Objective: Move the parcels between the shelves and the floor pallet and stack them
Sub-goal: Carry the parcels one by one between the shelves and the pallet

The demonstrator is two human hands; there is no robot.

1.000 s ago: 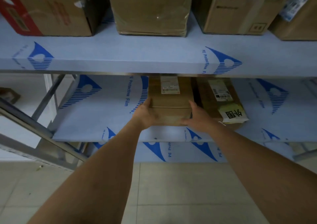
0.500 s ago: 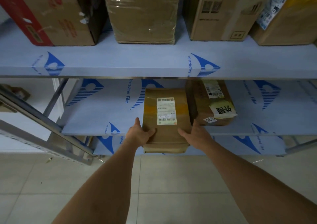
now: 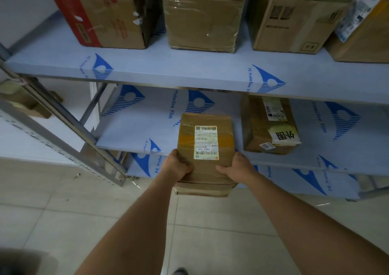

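Blue shelf (image 3: 134, 135), hands grip parcel (image 3: 205, 148)

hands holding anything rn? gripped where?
Yes. Both hands hold the labelled brown parcel at its near end: left hand on the near-left corner, right hand on the near-right corner, thumbs on top.

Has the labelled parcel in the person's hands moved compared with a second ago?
Yes. The labelled parcel has come out toward the camera: its near end now overhangs the front edge of the middle shelf, while the neighbouring parcel stays put on it.
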